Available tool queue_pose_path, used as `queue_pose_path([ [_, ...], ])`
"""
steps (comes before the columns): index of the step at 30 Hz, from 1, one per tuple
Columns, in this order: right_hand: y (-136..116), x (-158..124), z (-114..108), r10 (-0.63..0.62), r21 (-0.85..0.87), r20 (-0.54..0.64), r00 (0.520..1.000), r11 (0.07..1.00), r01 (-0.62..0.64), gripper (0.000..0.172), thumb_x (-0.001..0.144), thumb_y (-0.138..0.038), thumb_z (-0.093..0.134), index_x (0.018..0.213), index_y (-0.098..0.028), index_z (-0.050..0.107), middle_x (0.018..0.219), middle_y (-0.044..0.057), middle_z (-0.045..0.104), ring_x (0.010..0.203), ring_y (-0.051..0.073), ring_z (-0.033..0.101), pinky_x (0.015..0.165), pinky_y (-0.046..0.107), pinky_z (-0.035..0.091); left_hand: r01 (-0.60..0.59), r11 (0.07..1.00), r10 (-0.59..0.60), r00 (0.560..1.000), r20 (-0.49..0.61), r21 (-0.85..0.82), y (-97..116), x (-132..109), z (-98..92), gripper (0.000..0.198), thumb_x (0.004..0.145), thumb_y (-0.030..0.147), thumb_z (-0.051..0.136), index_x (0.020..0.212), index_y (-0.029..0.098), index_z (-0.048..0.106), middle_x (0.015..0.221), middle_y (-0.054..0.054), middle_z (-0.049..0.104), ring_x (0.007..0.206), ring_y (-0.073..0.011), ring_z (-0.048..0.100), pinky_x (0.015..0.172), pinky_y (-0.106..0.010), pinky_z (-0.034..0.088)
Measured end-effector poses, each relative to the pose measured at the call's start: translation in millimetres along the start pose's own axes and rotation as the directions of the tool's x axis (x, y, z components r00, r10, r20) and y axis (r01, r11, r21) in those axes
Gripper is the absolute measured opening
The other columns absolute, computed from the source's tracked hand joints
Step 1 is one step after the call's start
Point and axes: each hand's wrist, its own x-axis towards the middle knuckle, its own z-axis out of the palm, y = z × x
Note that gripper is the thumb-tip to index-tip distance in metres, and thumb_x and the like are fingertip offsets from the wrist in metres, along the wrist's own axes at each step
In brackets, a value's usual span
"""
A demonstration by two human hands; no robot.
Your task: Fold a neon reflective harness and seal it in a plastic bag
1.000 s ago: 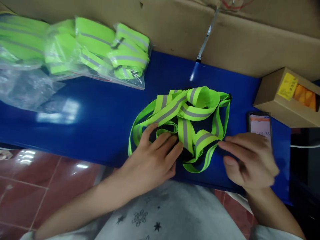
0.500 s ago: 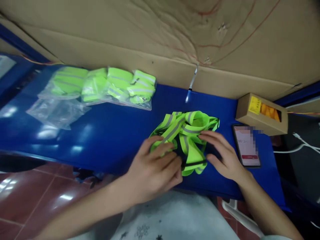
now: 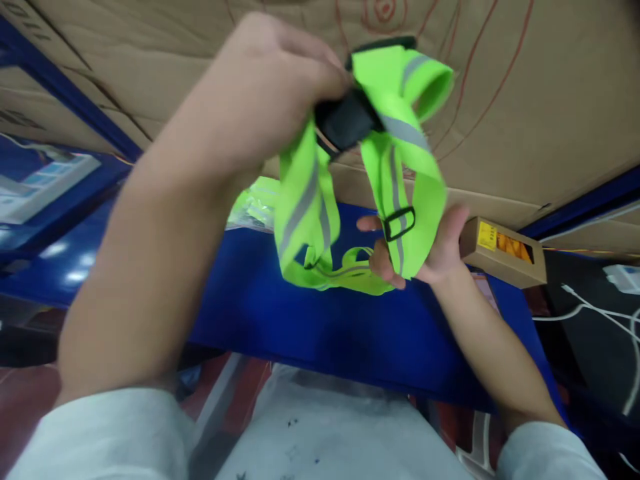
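Over the blue table (image 3: 300, 327), facing the cardboard wall (image 3: 510, 153), we hold the reflective strap (image 3: 300, 220) aloft, our left hand (image 3: 275, 87) pinching it by its black buckle (image 3: 350, 120) and our right hand (image 3: 441, 257), fingers parted, behind a hanging loop (image 3: 430, 200) near the small box (image 3: 510, 267).

left fingers (image 3: 327, 75) blurred | phone (image 3: 486, 291) partly behind right forearm (image 3: 493, 340) | bagged straps (image 3: 261, 200) partly behind left forearm (image 3: 145, 267)

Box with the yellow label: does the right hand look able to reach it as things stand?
Probably yes: the box shows close by the right hand, on its thumb side, with nothing seen between them, though the strap across that hand may need moving first.
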Motion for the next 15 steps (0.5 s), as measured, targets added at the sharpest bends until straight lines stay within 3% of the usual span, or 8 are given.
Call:
queue_pose_path([
  [2, 20, -9, 3, 0.047, 0.083, 0.144, 0.988, 0.995, -0.059, 0.070, 0.082, -0.066, 0.078, 0.134, -0.022, 0.061, 0.078, 0.001, 0.074, 0.055, 0.014, 0.064, 0.053, 0.025, 0.049, 0.042, 0.997, -0.046, 0.996, -0.079, -0.059, -16, 5, -8.0, 0.057, 0.092, 0.029, 0.037, 0.114, -0.015, 0.066, 0.086, 0.000, 0.060, 0.121, -0.0454, 0.060, 0.083, -0.052, 0.042],
  [4, 35, -25, 3, 0.170, 0.054, 0.161, 0.972, 0.982, -0.181, 0.054, 0.080, -0.039, 0.086, 0.126, -0.021, 0.064, 0.082, 0.002, 0.076, 0.066, 0.014, 0.069, 0.061, 0.025, 0.053, 0.082, 0.990, -0.095, 0.988, -0.121, -0.113, -32, 2, -15.1, 0.053, 0.093, 0.024, 0.039, 0.114, -0.017, 0.065, 0.080, 0.000, 0.060, 0.119, -0.0452, 0.061, 0.083, -0.052, 0.044],
  [5, 39, -34, 2, 0.221, 0.030, 0.135, 0.966, 0.973, -0.227, 0.049, 0.079, -0.034, 0.087, 0.121, -0.020, 0.066, 0.085, 0.003, 0.077, 0.076, 0.016, 0.073, 0.069, 0.027, 0.056, 0.088, 0.984, -0.112, 0.981, -0.157, -0.153, -38, -1, -18.0, 0.047, 0.093, 0.020, 0.044, 0.110, -0.017, 0.067, 0.075, 0.001, 0.060, 0.117, -0.0453, 0.063, 0.085, -0.055, 0.046],
  [8, 41, -66, -2, 0.193, 0.008, -0.026, 0.981, 0.981, -0.193, 0.035, 0.079, -0.041, 0.085, 0.100, -0.017, 0.072, 0.082, 0.004, 0.075, 0.093, 0.023, 0.075, 0.086, 0.035, 0.058, -0.003, 0.945, -0.098, 0.952, -0.289, -0.327, -47, -11, -23.9, 0.021, 0.088, 0.005, 0.059, 0.096, -0.010, 0.071, 0.064, 0.004, 0.058, 0.111, -0.0432, 0.070, 0.096, -0.065, 0.049],
  [10, 40, -88, -7, 0.079, 0.056, -0.156, 0.985, 0.996, -0.071, 0.044, 0.079, -0.060, 0.080, 0.089, -0.018, 0.071, 0.078, 0.003, 0.070, 0.077, 0.020, 0.073, 0.073, 0.032, 0.057, -0.032, 0.906, -0.098, 0.954, -0.283, -0.421, -45, -15, -25.1, 0.014, 0.088, -0.001, 0.057, 0.088, -0.007, 0.069, 0.061, 0.004, 0.056, 0.105, -0.0404, 0.074, 0.098, -0.068, 0.050],
  [12, 39, -105, -11, -0.022, 0.117, -0.273, 0.962, 0.992, 0.056, 0.062, 0.072, -0.080, 0.074, 0.096, -0.023, 0.071, 0.081, 0.000, 0.068, 0.050, 0.011, 0.057, 0.047, 0.026, 0.045, 0.048, 0.871, -0.159, 0.969, -0.189, -0.489, -41, -16, -23.4, 0.019, 0.093, 0.001, 0.050, 0.081, -0.004, 0.064, 0.058, 0.003, 0.054, 0.093, -0.0360, 0.078, 0.092, -0.065, 0.055],
  [14, 39, -115, -12, -0.058, 0.109, -0.373, 0.926, 0.988, 0.106, 0.074, 0.062, -0.085, 0.078, 0.106, -0.027, 0.068, 0.082, -0.003, 0.064, 0.041, 0.007, 0.040, 0.039, 0.025, 0.035, 0.151, 0.827, -0.234, 0.968, -0.088, -0.541, -42, -17, -17.8, 0.021, 0.097, 0.006, 0.048, 0.080, 0.001, 0.061, 0.057, 0.004, 0.052, 0.073, -0.0258, 0.078, 0.082, -0.054, 0.061],
  [15, 39, -116, -12, -0.064, 0.067, -0.422, 0.904, 0.993, 0.101, 0.072, 0.059, -0.079, 0.084, 0.107, -0.028, 0.067, 0.078, -0.004, 0.060, 0.043, 0.007, 0.038, 0.041, 0.026, 0.036, 0.183, 0.803, -0.260, 0.964, -0.057, -0.567, -47, -17, -13.4, 0.021, 0.098, 0.010, 0.050, 0.081, 0.003, 0.060, 0.057, 0.004, 0.052, 0.062, -0.0194, 0.074, 0.077, -0.046, 0.062],
])
